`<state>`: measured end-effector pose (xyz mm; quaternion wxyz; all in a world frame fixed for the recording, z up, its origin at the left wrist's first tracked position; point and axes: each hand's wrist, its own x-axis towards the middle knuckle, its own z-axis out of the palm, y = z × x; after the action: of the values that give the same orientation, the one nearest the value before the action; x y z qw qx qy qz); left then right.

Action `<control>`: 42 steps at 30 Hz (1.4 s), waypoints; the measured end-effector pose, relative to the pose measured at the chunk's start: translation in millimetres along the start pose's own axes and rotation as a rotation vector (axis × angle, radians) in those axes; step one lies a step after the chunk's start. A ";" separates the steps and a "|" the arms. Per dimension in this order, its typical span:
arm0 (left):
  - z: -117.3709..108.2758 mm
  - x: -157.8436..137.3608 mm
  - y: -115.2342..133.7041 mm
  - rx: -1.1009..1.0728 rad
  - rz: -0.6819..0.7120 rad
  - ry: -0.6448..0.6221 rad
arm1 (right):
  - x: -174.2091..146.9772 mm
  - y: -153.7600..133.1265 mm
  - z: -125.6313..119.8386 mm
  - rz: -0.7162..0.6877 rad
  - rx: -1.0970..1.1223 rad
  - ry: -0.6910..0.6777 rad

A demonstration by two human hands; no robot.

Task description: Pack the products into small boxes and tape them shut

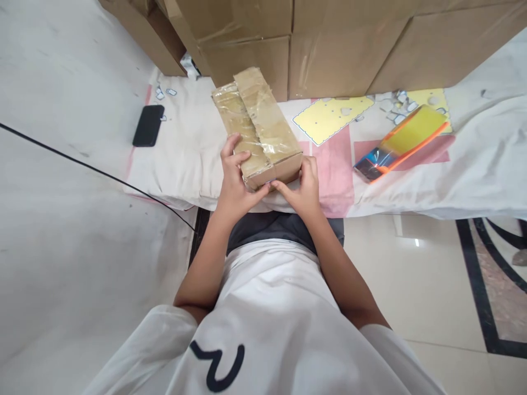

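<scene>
A small cardboard box (267,123), covered in shiny clear tape, is tilted over the near side of the cloth-covered surface. My left hand (237,178) grips its left near corner, fingers on the taped top and thumb at the near end. On the right near corner is my right hand (303,184), its thumb meeting the left one at the lower edge of the end face. The right fingers are partly hidden behind the box's side. Beneath the box, the white and pink cloth (185,159) shows.
Large taped cardboard boxes (329,49) stand along the back. A black phone (149,125) lies at left. Yellow sheets (329,116) and paper scraps are near the boxes. An orange-edged package (401,144) lies at right. A black cable (99,168) runs along the left wall.
</scene>
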<state>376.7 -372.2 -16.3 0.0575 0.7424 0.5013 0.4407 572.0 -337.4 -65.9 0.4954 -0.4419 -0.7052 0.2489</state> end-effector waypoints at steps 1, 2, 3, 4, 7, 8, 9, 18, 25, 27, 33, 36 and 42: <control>0.1 -0.1 -0.1 -0.002 0.008 0.006 | -0.4 -0.4 1.2 0.009 -0.013 0.011; 0.0 0.0 -0.1 -0.006 0.020 0.012 | -0.8 -0.9 2.4 0.016 -0.026 0.017; -0.4 0.2 0.0 -0.010 0.032 0.015 | -1.3 -1.4 3.2 0.018 -0.038 0.018; -0.8 0.4 0.2 -0.011 0.043 0.013 | -1.9 -1.8 3.7 0.019 -0.048 0.016; -2.1 0.9 -0.2 -0.007 0.050 -0.005 | -3.3 -2.1 3.4 0.023 -0.071 0.005; -2.2 0.8 -0.7 -0.003 0.043 -0.012 | -3.4 -1.7 3.1 0.029 -0.076 -0.002; -2.2 0.5 -1.4 0.001 0.035 -0.017 | -3.4 -1.3 2.8 0.036 -0.080 -0.010; -9.4 1.7 16.7 -0.013 0.058 0.013 | -9.8 -15.9 3.8 0.041 -0.057 0.046; -19.9 40.5 83.9 -0.053 0.252 -0.086 | -20.0 -51.8 -46.9 -0.008 -0.034 0.317; -14.3 53.9 116.2 -0.093 0.348 -0.086 | -27.4 -63.4 -82.1 -0.033 -0.098 0.407; 73.0 90.8 211.7 -0.323 0.571 -0.184 | -61.6 -54.2 -219.2 -0.005 -0.462 0.689; 154.6 103.3 235.3 -0.463 0.611 -0.311 | -78.7 -14.3 -272.9 0.130 -0.551 0.738; 288.0 104.9 239.6 -0.574 0.597 -0.436 | -94.7 78.9 -317.3 0.372 -0.541 0.708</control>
<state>759.4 -303.8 -1.6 0.2354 0.8835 0.0999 0.3925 904.6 -409.0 -51.3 0.5195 -0.7310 -0.4418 -0.0248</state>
